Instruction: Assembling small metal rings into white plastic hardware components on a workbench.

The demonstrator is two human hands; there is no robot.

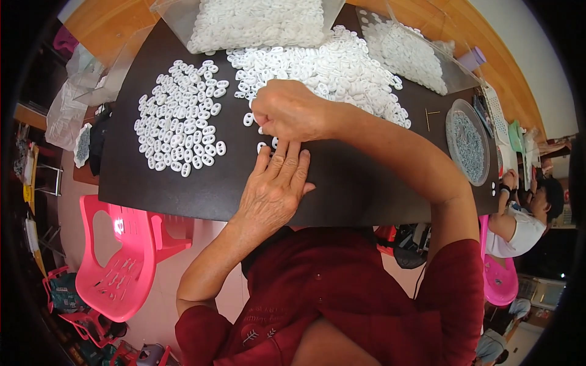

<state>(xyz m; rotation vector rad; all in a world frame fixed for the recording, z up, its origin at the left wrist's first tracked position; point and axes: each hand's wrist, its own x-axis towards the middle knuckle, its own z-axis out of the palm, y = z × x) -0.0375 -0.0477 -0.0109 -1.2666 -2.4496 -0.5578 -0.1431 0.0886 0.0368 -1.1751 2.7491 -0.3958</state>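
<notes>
Head view: two bare hands at work over a dark table (366, 189) bearing many small white oval pieces, each with two dark spots or holes. The left hand (273, 195) lies palm down, its fingers extended and slightly apart, the tips next to a few loose pieces (262, 147). The right hand (290, 110) is curled just beyond it, fingers folded together; whether they clamp a piece cannot be told, since the fingertips are hidden. To the left lies a spread cluster (180, 122) of the white pieces; beyond the right hand, a denser heap (342, 70) reaches toward a clear bin (174, 17) filled with similar pieces. At the table's right stands a round dish (450, 131) of small grey-blue parts (469, 149). A pink chair (131, 262) stands at lower left, and a co-worker (516, 230) sits at far right.
</notes>
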